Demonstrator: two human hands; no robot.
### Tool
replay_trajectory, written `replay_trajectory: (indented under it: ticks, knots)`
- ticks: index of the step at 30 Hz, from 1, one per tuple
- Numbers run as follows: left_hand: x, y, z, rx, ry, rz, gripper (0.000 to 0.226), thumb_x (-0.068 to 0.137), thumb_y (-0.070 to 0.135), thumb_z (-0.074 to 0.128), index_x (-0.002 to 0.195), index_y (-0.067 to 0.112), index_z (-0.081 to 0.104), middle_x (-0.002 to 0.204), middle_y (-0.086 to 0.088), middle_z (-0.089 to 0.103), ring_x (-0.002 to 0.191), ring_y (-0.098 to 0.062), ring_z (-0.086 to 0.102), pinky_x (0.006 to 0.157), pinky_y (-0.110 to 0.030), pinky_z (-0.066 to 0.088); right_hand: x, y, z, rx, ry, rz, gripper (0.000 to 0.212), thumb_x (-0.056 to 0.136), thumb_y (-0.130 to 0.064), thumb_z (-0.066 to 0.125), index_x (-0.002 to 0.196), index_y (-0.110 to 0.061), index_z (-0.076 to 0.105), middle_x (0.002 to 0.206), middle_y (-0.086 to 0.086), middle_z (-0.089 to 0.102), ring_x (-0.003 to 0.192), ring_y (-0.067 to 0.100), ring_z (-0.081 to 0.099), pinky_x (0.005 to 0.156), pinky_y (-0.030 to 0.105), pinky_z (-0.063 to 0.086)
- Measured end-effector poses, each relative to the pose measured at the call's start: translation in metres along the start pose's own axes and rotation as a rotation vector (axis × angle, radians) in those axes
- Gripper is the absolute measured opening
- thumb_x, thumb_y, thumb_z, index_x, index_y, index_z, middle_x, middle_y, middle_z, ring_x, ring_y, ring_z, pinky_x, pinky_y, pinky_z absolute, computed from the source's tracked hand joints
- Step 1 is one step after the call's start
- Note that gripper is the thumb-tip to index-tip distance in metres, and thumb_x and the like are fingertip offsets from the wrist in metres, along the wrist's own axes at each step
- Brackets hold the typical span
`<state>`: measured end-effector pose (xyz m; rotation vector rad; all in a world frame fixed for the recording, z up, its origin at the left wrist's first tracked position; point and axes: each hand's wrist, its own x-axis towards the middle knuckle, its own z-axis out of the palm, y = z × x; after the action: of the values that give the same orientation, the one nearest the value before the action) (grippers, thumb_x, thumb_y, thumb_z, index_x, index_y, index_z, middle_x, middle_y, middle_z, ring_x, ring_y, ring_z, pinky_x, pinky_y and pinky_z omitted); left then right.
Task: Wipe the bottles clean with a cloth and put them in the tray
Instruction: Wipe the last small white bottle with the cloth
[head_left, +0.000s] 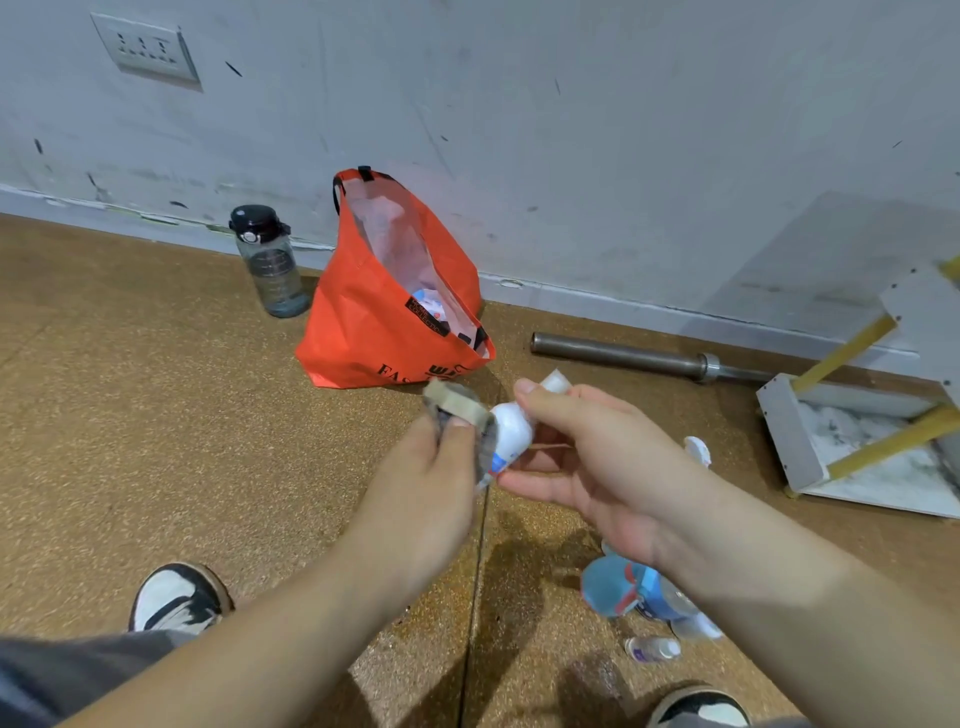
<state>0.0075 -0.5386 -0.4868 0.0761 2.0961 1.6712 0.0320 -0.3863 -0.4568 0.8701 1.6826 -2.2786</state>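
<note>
Your right hand (597, 467) holds a small white plastic bottle (511, 428) in the air above the speckled cork-brown floor (156, 415). It is pinched between your thumb on top and your curled fingers beneath. The bottle is smooth and rounded, with a blue and red mark on its side. Your left hand (421, 499) grips a crumpled grey-beige cloth (457, 402), fingers curled round it, and the cloth touches the bottle's left end.

Beyond your hands an orange woven shopping bag (363, 322) slumps open against the scuffed wall. A smoky translucent water bottle (270, 265) with a black lid stands just beside it. A steel bar (623, 356) lies along the skirting. Under your right forearm lie a blue bottle (618, 587) and a small clear bottle (652, 648).
</note>
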Motion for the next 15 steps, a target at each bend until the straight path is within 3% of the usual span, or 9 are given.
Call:
replay_trajectory:
  ticks: [2,5,9,12,15]
  knots:
    - [-0.005,-0.001,0.002,0.434,0.028,0.331,0.021,0.107,0.043,0.037,0.113,0.033,0.055,0.103,0.011,0.067,0.095,-0.014,0.064,0.086,-0.039,0.052,-0.002,0.004,0.004,0.072,-0.043,0.063,0.016,0.094,-0.017,0.069,0.109,-0.010,0.065,0.084,0.009,0.073,0.071,0.021,0.070,0.076,0.043,0.064]
    - [-0.008,0.001,0.002,0.619,0.067,0.512,0.019,0.105,0.045,0.036,0.112,0.033,0.050,0.101,0.013,0.057,0.095,-0.011,0.057,0.078,-0.033,0.043,-0.005,0.007,0.005,0.161,-0.078,0.109,0.026,0.096,-0.013,0.063,0.118,-0.006,0.073,0.097,0.009,0.077,0.080,0.022,0.072,0.076,0.042,0.064]
    - [0.008,-0.004,-0.007,0.578,-0.001,0.478,0.033,0.103,0.057,0.030,0.116,0.037,0.052,0.105,0.013,0.061,0.099,-0.013,0.061,0.084,-0.041,0.052,-0.002,0.005,0.007,0.214,-0.009,0.024,0.024,0.098,-0.014,0.066,0.119,-0.002,0.066,0.109,0.018,0.077,0.091,0.029,0.075,0.079,0.051,0.064]
    - [0.011,-0.009,-0.009,0.479,0.003,0.352,0.033,0.107,0.055,0.030,0.107,0.035,0.057,0.099,0.013,0.065,0.092,-0.009,0.062,0.079,-0.036,0.050,0.004,0.000,0.003,0.204,0.051,-0.022,0.022,0.096,-0.019,0.069,0.114,-0.006,0.063,0.087,0.012,0.077,0.079,0.027,0.076,0.077,0.048,0.065]
    - [0.005,-0.010,-0.003,-0.012,-0.014,-0.032,0.029,0.108,0.050,0.041,0.106,0.031,0.063,0.089,0.003,0.073,0.076,-0.014,0.069,0.072,-0.031,0.049,0.007,-0.006,-0.006,0.191,0.102,-0.026,0.024,0.095,-0.022,0.072,0.112,-0.007,0.067,0.079,0.009,0.075,0.078,0.028,0.076,0.071,0.043,0.066]
